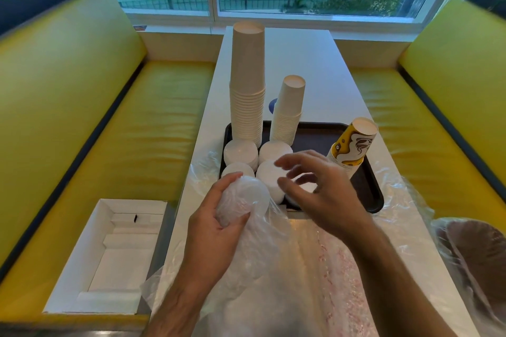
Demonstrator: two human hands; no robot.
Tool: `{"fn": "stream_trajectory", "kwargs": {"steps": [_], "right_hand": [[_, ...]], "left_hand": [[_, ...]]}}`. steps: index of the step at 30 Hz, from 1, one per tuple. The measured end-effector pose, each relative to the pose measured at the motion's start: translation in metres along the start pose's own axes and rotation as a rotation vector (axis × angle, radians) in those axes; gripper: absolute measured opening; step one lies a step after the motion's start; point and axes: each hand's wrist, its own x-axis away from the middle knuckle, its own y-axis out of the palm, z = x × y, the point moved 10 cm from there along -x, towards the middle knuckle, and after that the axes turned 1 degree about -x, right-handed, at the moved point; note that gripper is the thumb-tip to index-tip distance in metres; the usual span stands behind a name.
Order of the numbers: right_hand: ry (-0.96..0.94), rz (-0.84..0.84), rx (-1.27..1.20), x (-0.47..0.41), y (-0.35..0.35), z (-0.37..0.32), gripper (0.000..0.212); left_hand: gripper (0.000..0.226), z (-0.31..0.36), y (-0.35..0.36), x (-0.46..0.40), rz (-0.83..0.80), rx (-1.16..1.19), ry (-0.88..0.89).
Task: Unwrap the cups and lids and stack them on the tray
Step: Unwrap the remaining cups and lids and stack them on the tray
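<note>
Item, step in hand: lid unwrapping; the left hand [216, 216] curls round a stack of white round plastic lids in clear crinkled plastic wrap [242, 200], held just off the near-left corner of the dark rectangular tray [369, 186]. The right hand [320, 186] hovers over the tray's near edge, fingers spread and loosely bent, holding nothing. On the tray: bare white lid stacks [241, 152] at nine o'clock, tall white paper cup stacks [247, 85] at eleven, yellow-printed cups [353, 145] at three; the next move probably calls for the free hand to peel the wrap away.
</note>
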Motion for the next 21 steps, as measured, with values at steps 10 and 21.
{"fn": "stream_trajectory", "kwargs": {"steps": [10, 21], "right_hand": [[-0.152, 0.031, 0.019, 0.016, 0.02, -0.029, 0.037], [-0.144, 0.035, -0.047, 0.018, 0.019, -0.035, 0.025]], "left_hand": [[0.045, 0.005, 0.005, 0.004, -0.029, 0.174, -0.006], [0.04, -0.002, -0.003, 0.004, 0.009, 0.284, -0.028]]}}
